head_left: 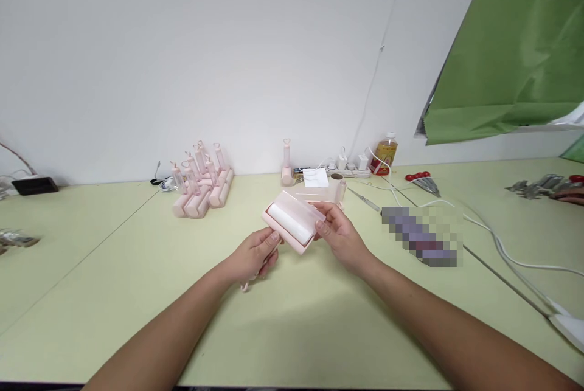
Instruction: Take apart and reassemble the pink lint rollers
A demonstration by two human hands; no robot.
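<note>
A pink lint roller [292, 224] with a white sticky roll inside its case is held above the table in the middle of the view. My left hand [259, 255] is closed around its handle, and a small pink hook [245, 287] pokes out below that hand. At the right end of the case, the thumb and fingers of my right hand [340, 234] pinch the edge of the pale pink cover. The tilted roller faces me, its white roll showing. Part of the handle is hidden by my left fingers.
Several pink lint rollers [201, 187] stand grouped at the back left, one more [286, 169] by the wall. Behind my hands are pink parts and a cardboard core [336, 179]. A power strip [356, 172], bottle [384, 154], screwdriver [365, 199] and white cables [497, 242] lie right.
</note>
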